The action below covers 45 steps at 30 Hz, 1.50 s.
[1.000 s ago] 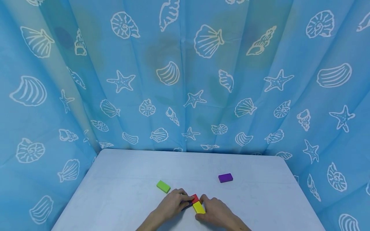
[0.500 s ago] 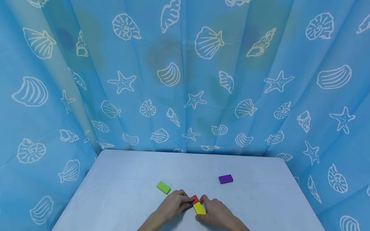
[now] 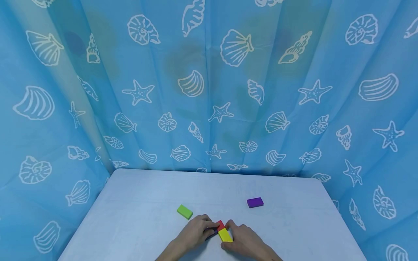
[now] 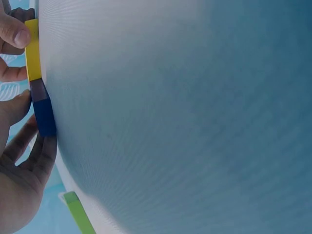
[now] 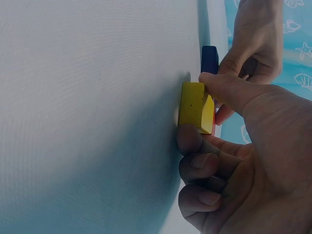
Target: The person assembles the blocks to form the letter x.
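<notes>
Near the front of the white table, my left hand (image 3: 193,231) pinches a dark blue block (image 4: 45,117) between thumb and fingers, and a fingertip reaches the red block. My right hand (image 3: 245,240) holds a yellow block (image 3: 225,235), its thumb on the near end and fingers along the far side. The red block (image 3: 221,225) sits end to end with the yellow one, between the two hands. From the left, the blue block meets this pair at an angle; the left fingers cover much of it in the head view.
A light green block (image 3: 184,211) lies on the table (image 3: 147,203) beyond the left hand. Farther back on the right is a purple block (image 3: 255,202). Behind and beside the table hangs a blue curtain (image 3: 209,90) printed with shells and starfish.
Both hands keep their grips and the blocks stay in place. Only the head view has shifted very slightly.
</notes>
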{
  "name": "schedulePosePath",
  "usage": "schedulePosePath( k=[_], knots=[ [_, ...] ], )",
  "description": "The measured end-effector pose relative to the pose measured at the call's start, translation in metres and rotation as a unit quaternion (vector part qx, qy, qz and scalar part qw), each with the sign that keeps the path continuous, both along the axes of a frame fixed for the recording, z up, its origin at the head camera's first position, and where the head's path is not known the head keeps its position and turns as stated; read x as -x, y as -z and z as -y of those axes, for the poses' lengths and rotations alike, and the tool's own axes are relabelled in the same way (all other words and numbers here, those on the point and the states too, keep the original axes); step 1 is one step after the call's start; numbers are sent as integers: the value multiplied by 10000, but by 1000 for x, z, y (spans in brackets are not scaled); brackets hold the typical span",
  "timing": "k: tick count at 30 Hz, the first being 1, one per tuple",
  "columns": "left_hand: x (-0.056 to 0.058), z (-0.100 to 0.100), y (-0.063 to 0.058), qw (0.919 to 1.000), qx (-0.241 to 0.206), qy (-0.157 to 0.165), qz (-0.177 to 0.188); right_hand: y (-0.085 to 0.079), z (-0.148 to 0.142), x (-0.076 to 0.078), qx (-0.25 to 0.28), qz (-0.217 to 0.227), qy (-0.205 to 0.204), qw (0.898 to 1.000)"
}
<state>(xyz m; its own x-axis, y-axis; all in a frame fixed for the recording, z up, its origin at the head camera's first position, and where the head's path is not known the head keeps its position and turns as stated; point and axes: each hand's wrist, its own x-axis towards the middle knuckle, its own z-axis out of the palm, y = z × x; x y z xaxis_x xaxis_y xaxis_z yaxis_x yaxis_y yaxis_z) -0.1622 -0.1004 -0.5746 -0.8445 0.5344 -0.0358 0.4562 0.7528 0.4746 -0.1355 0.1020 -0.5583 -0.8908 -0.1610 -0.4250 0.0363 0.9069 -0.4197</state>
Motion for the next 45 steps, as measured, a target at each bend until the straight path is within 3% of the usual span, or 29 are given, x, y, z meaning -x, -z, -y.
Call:
schedulePosePath(
  k=[23, 45],
  knots=[
    [3, -2, 1, 10000, -39, -26, -24, -2, -4, 3, 44, 94, 16, 9999],
    [16, -10, -5, 9998, -17, -190, 28, -2, -14, 25, -43, 75, -233, 9997]
  ],
)
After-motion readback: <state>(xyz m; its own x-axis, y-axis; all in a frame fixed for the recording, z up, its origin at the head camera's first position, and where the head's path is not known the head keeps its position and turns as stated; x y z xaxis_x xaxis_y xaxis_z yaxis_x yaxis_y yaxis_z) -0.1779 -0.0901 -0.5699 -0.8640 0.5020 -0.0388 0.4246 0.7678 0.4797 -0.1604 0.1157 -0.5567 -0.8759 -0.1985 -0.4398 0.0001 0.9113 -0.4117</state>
